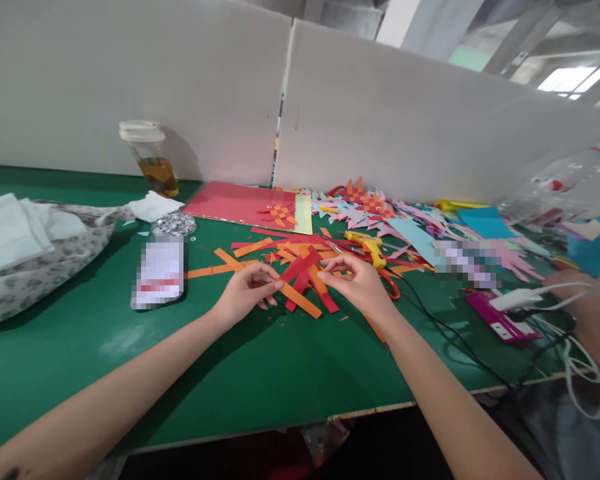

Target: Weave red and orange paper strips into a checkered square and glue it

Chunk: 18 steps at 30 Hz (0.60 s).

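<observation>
I have the left hand pinched on an orange paper strip, red paper strips crossing it between the hands; whether the right hand clamps them, I cannot tell. I judge strip positioning in hand; next calls for careful alignment.

I have a green table before me, with a hazy pale patch at eight o'clock that could be glare or a smear. The near edge looks worn at five o'clock, and the space below it at six is dark. Facing me is a whitish partition: its left panel at ten, its right panel at one, meeting at a seam at twelve. Above it I see a slanting white column at one and a bright window at two.
</observation>
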Each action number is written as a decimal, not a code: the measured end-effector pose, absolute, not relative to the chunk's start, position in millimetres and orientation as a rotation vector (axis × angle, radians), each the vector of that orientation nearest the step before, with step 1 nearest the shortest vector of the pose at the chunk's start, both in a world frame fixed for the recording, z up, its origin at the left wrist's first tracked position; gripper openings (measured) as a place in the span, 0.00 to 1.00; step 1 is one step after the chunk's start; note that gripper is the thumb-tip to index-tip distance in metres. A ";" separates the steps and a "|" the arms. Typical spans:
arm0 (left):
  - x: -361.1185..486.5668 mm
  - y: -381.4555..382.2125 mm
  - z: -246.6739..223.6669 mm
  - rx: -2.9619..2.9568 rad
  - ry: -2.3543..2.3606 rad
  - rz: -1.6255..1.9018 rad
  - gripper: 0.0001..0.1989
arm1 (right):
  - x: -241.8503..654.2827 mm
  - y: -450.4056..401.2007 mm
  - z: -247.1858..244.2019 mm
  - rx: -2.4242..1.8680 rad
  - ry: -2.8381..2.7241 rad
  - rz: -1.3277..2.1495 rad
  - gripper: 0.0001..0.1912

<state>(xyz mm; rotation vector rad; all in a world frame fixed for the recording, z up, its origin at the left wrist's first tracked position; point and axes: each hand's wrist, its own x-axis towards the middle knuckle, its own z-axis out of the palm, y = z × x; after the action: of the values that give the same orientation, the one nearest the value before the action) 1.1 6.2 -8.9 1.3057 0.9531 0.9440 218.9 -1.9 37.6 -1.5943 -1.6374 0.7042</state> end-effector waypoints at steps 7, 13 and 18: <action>2.5 1.7 -7.7 1.444 0.973 0.936 0.11 | 219.0 0.9 31.0 -1.463 -1.615 0.871 0.21; 3.8 -1.8 -9.0 1.579 0.949 0.963 0.09 | 215.7 2.9 17.6 -1.439 -1.813 0.844 0.23; 4.0 -3.5 -11.4 1.705 0.949 0.933 0.07 | 209.4 4.1 8.1 -1.480 -2.061 0.519 0.25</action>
<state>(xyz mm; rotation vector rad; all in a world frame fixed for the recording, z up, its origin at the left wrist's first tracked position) 4.0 -3.5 -11.4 1.7054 0.9486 0.9332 209.4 4.1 8.1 -1.4804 -2.0612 0.5191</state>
